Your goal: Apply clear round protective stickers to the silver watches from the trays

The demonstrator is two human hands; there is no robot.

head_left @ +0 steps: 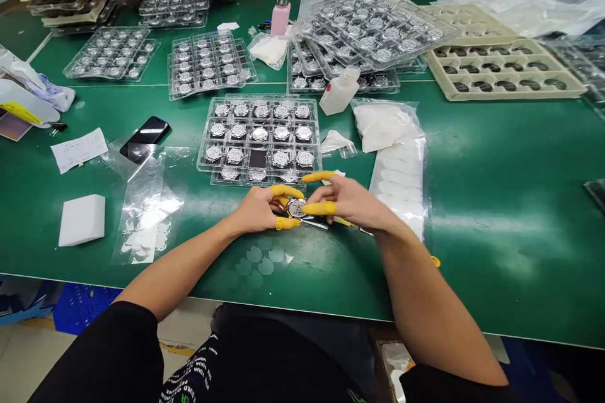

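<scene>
My left hand [262, 209] and my right hand [347, 201] meet over the green table [496, 201], both wearing yellow finger cots. Between them they pinch a small round silver watch case [297, 207]. The left fingers curl round its left side, and the right thumb and forefinger press on its right side. Just beyond the hands lies a clear blister tray [261, 138] filled with several similar round cases. Under the right hand something thin and dark rests on the table; I cannot make it out.
More clear trays of cases [210, 63] [373, 28] and a beige moulded tray [501, 69] lie further back. A white bottle [339, 91], pink bottle [280, 14], black phone [144, 136], white block [82, 219] and plastic bags [149, 208] lie around. Other people's arms are at the far edge.
</scene>
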